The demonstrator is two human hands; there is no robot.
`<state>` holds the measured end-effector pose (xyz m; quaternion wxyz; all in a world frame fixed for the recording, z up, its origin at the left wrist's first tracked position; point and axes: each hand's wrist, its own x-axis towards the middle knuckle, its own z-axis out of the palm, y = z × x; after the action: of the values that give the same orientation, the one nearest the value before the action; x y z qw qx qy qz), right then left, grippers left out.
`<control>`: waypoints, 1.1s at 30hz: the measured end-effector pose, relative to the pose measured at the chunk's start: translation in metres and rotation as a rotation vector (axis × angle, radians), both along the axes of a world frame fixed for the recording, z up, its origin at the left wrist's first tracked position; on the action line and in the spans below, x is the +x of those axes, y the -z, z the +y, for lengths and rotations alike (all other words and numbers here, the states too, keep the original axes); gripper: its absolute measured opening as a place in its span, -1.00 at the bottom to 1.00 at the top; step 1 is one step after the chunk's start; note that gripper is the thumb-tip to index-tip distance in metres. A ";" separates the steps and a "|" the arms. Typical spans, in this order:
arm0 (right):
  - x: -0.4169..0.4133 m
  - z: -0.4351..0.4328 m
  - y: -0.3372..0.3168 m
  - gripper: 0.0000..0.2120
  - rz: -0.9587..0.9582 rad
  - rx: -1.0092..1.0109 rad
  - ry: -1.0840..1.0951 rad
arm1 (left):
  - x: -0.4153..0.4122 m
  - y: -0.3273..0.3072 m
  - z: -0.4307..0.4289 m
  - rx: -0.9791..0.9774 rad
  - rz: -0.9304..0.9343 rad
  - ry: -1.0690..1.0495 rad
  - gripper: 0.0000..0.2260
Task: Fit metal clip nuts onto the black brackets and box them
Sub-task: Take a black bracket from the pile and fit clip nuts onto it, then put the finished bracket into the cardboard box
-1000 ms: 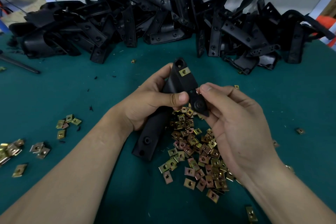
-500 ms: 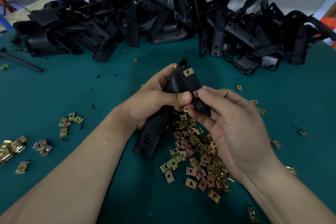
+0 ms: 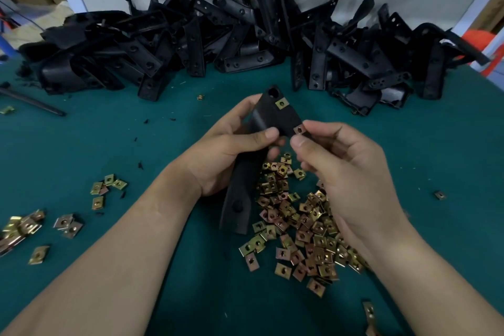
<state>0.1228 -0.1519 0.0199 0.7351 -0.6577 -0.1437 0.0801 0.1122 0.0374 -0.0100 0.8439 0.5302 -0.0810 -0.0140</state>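
Second clip nut [image 3: 299,129] now shows at the bracket [image 3: 268,117] edge; half a second ago fingers hid it. Probably partly pushed on. First clip nut [image 3: 282,103] sits fitted near the top. Right hand [image 3: 349,172] pinches the second one, thumb and forefinger. Left hand [image 3: 226,155] grips the bracket above the loose pile [image 3: 300,224]. No box in view.

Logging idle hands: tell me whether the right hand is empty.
No, the right hand pinches a clip nut between thumb and forefinger beside the black bracket.

Black brackets [image 3: 245,43] – brass-gold clip nuts [image 3: 300,226] – teal table [image 3: 81,144].
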 end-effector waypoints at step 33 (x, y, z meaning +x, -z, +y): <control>-0.189 -0.311 -0.062 -0.62 0.152 0.348 0.354 | -0.094 -0.067 -0.295 0.038 0.192 0.231 -0.73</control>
<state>-0.0663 -0.4625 0.0818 0.8485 -0.5282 0.0177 -0.0265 0.0181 -0.2577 0.0568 0.8302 0.5296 -0.0602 -0.1630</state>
